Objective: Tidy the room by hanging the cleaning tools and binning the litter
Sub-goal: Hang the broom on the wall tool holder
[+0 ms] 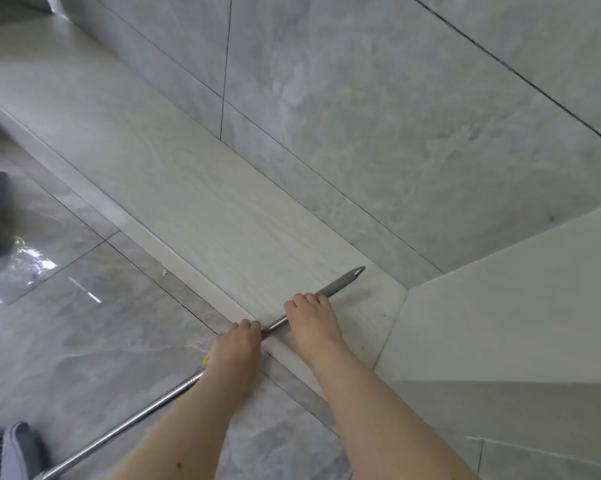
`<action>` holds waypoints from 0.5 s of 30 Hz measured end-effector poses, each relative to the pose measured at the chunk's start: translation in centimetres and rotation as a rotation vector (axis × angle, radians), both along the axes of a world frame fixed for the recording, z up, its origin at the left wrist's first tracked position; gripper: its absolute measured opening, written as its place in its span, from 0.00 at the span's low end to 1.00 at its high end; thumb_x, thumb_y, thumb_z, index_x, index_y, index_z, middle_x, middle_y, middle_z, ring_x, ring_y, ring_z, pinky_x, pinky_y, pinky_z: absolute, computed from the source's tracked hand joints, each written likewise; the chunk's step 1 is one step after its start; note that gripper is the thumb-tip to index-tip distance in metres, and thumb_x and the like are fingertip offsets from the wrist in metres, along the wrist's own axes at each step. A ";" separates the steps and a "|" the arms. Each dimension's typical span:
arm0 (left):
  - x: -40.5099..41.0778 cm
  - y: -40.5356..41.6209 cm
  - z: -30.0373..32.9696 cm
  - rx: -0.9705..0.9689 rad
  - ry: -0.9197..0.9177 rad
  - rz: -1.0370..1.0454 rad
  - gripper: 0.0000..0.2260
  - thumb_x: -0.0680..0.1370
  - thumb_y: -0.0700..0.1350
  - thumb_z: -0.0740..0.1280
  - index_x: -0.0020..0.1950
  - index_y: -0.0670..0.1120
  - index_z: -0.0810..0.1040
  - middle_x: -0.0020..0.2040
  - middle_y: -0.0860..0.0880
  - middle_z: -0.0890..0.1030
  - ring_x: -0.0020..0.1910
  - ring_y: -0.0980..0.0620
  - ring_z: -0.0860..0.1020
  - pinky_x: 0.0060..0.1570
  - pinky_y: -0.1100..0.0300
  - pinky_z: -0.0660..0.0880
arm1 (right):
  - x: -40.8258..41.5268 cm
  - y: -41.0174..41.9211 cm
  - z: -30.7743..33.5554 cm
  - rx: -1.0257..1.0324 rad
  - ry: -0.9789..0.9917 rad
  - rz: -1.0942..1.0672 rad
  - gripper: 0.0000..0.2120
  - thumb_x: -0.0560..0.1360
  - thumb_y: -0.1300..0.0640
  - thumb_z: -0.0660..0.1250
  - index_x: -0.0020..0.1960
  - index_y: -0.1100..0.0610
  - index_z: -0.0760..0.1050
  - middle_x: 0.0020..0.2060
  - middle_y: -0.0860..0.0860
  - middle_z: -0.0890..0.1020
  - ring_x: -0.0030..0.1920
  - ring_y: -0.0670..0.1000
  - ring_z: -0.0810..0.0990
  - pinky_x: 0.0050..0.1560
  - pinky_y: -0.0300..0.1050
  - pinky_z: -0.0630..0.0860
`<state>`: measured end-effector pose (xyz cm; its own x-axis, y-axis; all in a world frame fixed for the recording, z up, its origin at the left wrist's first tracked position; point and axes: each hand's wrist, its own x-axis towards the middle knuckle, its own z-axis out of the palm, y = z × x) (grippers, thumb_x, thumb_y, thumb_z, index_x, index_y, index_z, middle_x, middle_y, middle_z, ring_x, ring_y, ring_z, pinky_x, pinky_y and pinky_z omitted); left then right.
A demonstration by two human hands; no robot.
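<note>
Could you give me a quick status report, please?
Both hands, left and right, grip the broom handle. Broom head low left. No hook visible; nothing blocking.

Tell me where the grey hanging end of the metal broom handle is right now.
In the head view, the grey handle tip sits centre-right over the pale ledge, just beyond the right hand.

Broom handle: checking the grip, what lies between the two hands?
Head view: only a short bare stretch of the broom handle lies between the left hand and right hand.
</note>
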<state>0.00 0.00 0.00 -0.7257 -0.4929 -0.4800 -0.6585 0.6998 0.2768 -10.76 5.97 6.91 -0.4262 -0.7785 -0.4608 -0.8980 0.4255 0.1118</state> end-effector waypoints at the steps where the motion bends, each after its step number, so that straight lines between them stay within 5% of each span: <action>1: -0.4 0.0 -0.7 0.005 -0.032 0.011 0.13 0.80 0.43 0.55 0.64 0.47 0.69 0.62 0.49 0.74 0.63 0.48 0.73 0.57 0.54 0.72 | -0.3 -0.1 -0.7 0.016 0.025 0.005 0.15 0.77 0.65 0.54 0.62 0.58 0.70 0.60 0.56 0.74 0.64 0.57 0.70 0.66 0.50 0.62; 7: -1.0 0.7 -4.1 0.037 -0.074 0.011 0.11 0.80 0.43 0.57 0.62 0.47 0.68 0.58 0.49 0.78 0.60 0.47 0.76 0.54 0.53 0.73 | -1.7 -0.1 -3.6 0.056 0.120 0.087 0.14 0.77 0.65 0.56 0.60 0.58 0.72 0.58 0.55 0.76 0.62 0.57 0.72 0.70 0.53 0.58; 11: -0.6 0.7 -3.9 0.084 -0.049 0.025 0.05 0.81 0.43 0.57 0.50 0.48 0.61 0.47 0.51 0.77 0.52 0.46 0.81 0.45 0.55 0.73 | -1.5 0.0 -3.3 0.061 0.126 0.085 0.14 0.76 0.66 0.57 0.60 0.58 0.72 0.58 0.55 0.77 0.62 0.56 0.72 0.70 0.52 0.58; 15: 0.2 0.2 -0.7 0.114 -0.049 0.029 0.07 0.83 0.48 0.54 0.49 0.47 0.58 0.55 0.47 0.80 0.54 0.45 0.80 0.50 0.52 0.75 | -0.8 -0.1 -0.6 0.044 0.133 0.124 0.15 0.74 0.65 0.62 0.61 0.57 0.71 0.58 0.55 0.76 0.62 0.56 0.72 0.73 0.54 0.57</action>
